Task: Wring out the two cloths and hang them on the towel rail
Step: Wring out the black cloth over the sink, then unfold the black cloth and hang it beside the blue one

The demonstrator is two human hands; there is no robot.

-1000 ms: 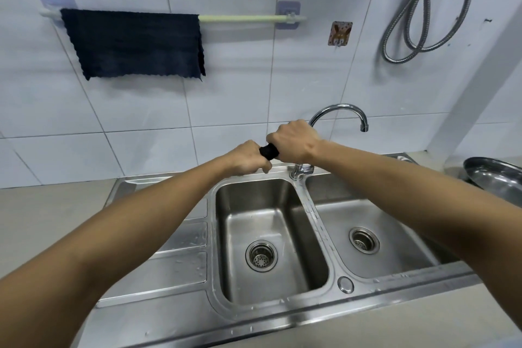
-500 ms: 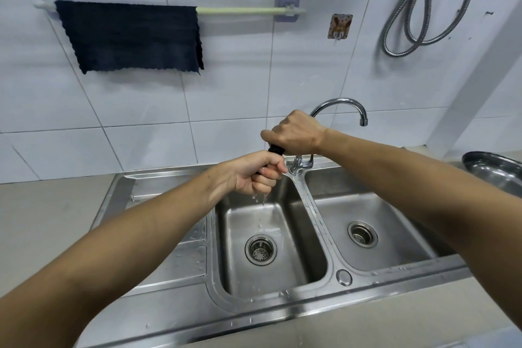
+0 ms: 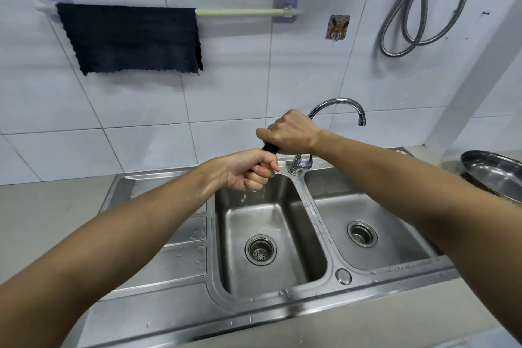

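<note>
Cloths: one dark cloth (image 3: 130,37) already hangs over the left part of the towel rail (image 3: 234,11), draped flat on the tiled wall; bare rail to its right looks like room for the second. Second cloth (image 3: 269,147) is twisted into a tight dark roll, only a short bit showing between the two fists, held over the back of the left basin (image 3: 271,237).

Left hand (image 3: 248,171) sits lower, palm side toward camera, fingers curled tight around the roll's lower end. Right hand (image 3: 291,131) sits higher and further back, knuckles up, fingers wrapped fully around the upper end. Opposed grips read as a wringing twist, and holding it over the basin sends the runoff into the sink; a few drops show just under the left fist.

Left basin: no items, wet streaks, strainer drain (image 3: 260,249) at the bottom. Right basin (image 3: 375,223): also nothing in it but its drain. Faucet (image 3: 336,110) arcs behind the right hand, spout toward the right basin, no water visible from it. Metal bowl (image 3: 491,174) at far right on the counter; contents not visible.

Judgement: second cloth mid-wring; hanging it is what's left.
</note>
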